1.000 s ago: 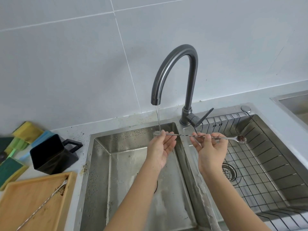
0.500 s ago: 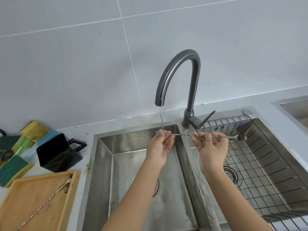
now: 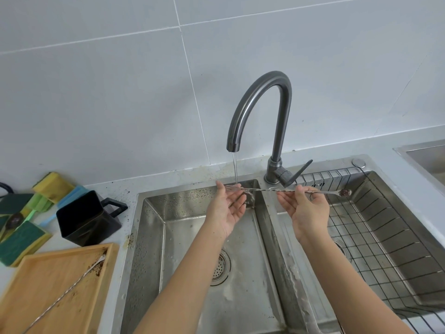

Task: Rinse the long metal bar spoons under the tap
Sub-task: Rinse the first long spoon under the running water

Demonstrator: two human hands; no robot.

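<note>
Bar spoon (image 3: 265, 189) under tap (image 3: 260, 102) | right hand (image 3: 307, 209) pinches it | left hand (image 3: 227, 208) spread open

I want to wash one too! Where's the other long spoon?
The other bar spoon lies slantwise in the wooden tray at the lower left of the head view, left of the sink.

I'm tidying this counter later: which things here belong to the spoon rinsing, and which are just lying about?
In the job:
bar spoon held by left hand and right hand
tap, running
left sink basin
second bar spoon on wooden tray

Lying about:
sponges
black jug
wire rack
</note>
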